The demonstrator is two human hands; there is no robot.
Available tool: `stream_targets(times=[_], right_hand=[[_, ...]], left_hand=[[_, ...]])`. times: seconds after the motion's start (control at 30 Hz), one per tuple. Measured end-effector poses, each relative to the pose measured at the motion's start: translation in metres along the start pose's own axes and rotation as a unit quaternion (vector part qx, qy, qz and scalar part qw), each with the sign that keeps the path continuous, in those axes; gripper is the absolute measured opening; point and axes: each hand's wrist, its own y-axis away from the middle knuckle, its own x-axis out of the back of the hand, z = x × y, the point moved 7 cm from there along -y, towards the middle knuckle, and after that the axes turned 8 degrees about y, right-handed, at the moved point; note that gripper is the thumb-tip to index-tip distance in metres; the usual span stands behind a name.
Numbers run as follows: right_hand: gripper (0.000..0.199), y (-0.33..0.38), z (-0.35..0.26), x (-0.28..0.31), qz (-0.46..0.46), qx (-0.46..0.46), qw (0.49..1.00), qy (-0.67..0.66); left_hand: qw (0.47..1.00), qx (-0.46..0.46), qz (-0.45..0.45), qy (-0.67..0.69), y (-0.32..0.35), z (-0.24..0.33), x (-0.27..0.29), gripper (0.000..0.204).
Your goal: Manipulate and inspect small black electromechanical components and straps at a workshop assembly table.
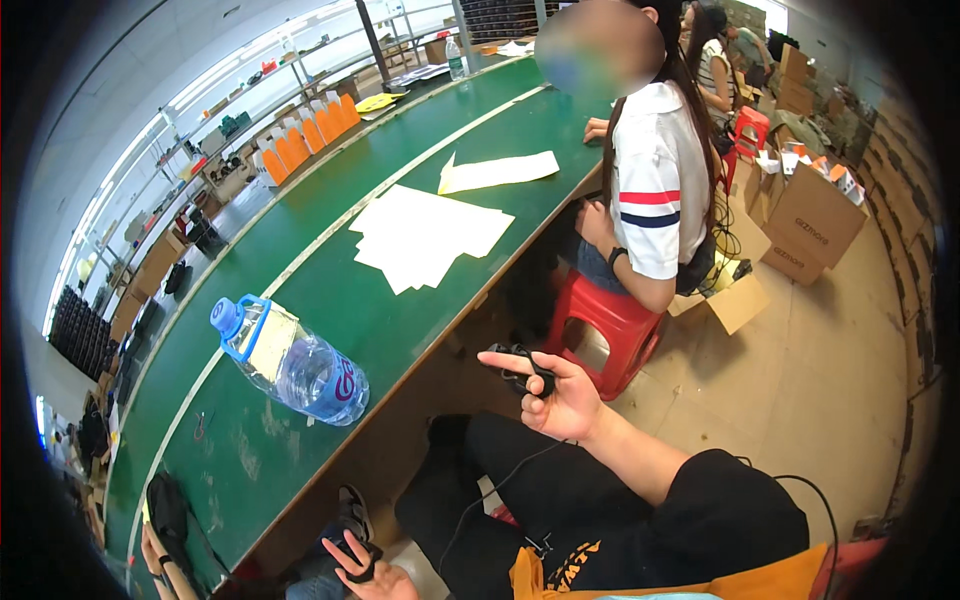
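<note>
My right hand (563, 397) is raised above my lap, near the red stool. Its index finger is stretched out to the left, with other fingers curled toward the palm. A small black device with a strap (541, 380) sits around the fingers and looks worn rather than gripped. At the lower edge is my left hand (378, 578), two fingers spread in a V and a black band across it; its lower part is cut off. Neither hand touches the green table (400, 335). On the table stand a large water bottle with a blue cap and handle (320, 375) and fanned white sheets (425, 235).
A person in a white shirt (650, 180) sits on a red stool (608, 325) at the right. Another person's hand (158, 552) rests by a black bag (170, 515) at the lower left. Orange-and-white cartons (305, 135) line the far side; cardboard boxes (812, 220) stand on the floor.
</note>
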Motion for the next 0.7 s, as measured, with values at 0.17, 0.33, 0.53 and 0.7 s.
stream_targets(times=[0.17,0.33,0.53,0.7], right_hand=[[0.044,-0.009,0.001,-0.015,0.019,0.035,0.937,0.346],[0.025,-0.02,-0.015,-0.055,0.01,0.259,0.295,0.92],[0.023,-0.053,-0.031,-0.039,0.03,0.314,0.036,0.948],[0.022,-0.087,-0.081,-0.002,0.143,0.343,0.025,0.928]], left_hand=[[0.857,-0.208,0.152,-0.446,-0.001,0.038,-0.008,0.062],[0.14,-0.272,0.059,-0.95,-0.02,0.023,-0.074,0.055],[-0.179,-0.173,0.078,-0.965,-0.053,0.024,-0.075,0.046],[-0.389,-0.107,0.183,-0.897,-0.082,0.063,-0.079,0.051]])
